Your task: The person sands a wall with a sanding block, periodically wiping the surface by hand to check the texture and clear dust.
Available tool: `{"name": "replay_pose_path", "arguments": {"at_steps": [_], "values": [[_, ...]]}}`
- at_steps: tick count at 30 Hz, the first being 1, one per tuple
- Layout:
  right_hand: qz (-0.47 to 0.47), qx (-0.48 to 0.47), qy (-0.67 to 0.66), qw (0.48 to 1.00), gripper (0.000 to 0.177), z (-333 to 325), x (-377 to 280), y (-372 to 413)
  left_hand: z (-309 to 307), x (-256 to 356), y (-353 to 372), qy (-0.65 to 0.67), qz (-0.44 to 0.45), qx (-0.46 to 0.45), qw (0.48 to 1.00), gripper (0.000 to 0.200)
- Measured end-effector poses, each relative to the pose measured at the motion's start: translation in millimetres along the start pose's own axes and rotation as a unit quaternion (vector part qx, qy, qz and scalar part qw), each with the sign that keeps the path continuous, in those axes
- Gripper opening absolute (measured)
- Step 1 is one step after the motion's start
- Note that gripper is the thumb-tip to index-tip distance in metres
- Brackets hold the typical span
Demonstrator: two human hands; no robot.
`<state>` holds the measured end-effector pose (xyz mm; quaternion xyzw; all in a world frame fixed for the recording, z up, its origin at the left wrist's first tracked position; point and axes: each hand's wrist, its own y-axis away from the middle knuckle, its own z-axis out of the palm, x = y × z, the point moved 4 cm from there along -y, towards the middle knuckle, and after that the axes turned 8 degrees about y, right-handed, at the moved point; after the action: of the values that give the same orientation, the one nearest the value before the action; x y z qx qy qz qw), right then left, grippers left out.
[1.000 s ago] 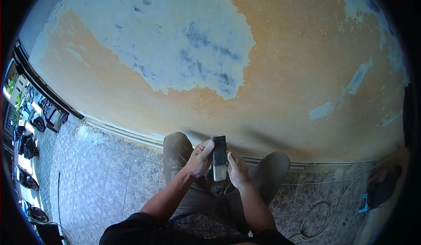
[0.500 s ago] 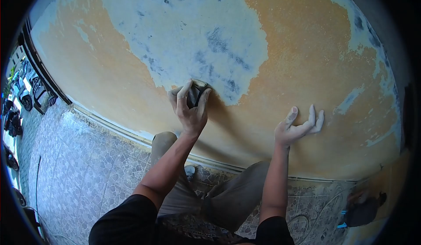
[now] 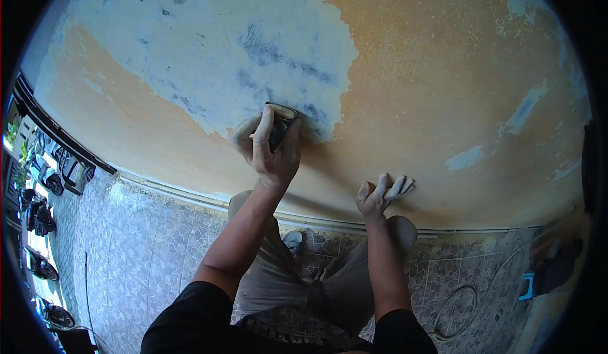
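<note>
My left hand [image 3: 269,154], dusted pale, grips a dark sanding block [image 3: 278,131] between thumb and fingers. The block lies against the wall, at the lower edge of a pale blue-white patch [image 3: 209,56] marked with grey smudges. Around that patch the wall [image 3: 437,94] is worn orange-tan. Lower down and to the right is my right hand [image 3: 381,197], empty, its dusty fingers spread at the wall just above my right knee. Whether its fingertips press on the surface is hard to tell. The block's underside is hidden.
Patterned stone paving [image 3: 164,252] runs along the wall's foot. A hose [image 3: 456,316] lies coiled at lower right, near a blue object [image 3: 527,287] and a blurred person [image 3: 554,259]. Several motorbikes [image 3: 41,214] are parked at far left.
My right hand has come down and leftward, its fingers now spread at the wall. The view has shifted to the right. My left hand and the block stay near the same patch edge.
</note>
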<state>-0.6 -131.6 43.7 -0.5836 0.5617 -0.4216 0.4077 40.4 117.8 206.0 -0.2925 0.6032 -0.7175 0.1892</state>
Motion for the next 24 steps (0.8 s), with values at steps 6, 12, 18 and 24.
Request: {"name": "replay_pose_path", "arguments": {"at_steps": [6,12,18,24], "values": [[0.022,0.003,-0.028,0.999,0.057,-6.1,-5.8,-8.7,-19.0,-5.3,60.2,0.045,0.25,-0.316,0.914,0.054],[0.052,-0.022,-0.055,0.997,0.055,-11.3,-12.6,-12.4,-2.0,5.1,-32.2,0.043,-0.018,-0.044,0.998,0.061],[0.071,-0.008,-0.069,0.995,0.056,-10.1,-12.7,-13.2,3.7,10.6,49.4,0.003,0.197,-0.2,0.96,0.046],[0.077,0.001,-0.075,0.994,0.053,-9.8,-7.4,-7.7,2.6,25.0,14.2,0.061,0.082,-0.252,0.962,0.055]]}}
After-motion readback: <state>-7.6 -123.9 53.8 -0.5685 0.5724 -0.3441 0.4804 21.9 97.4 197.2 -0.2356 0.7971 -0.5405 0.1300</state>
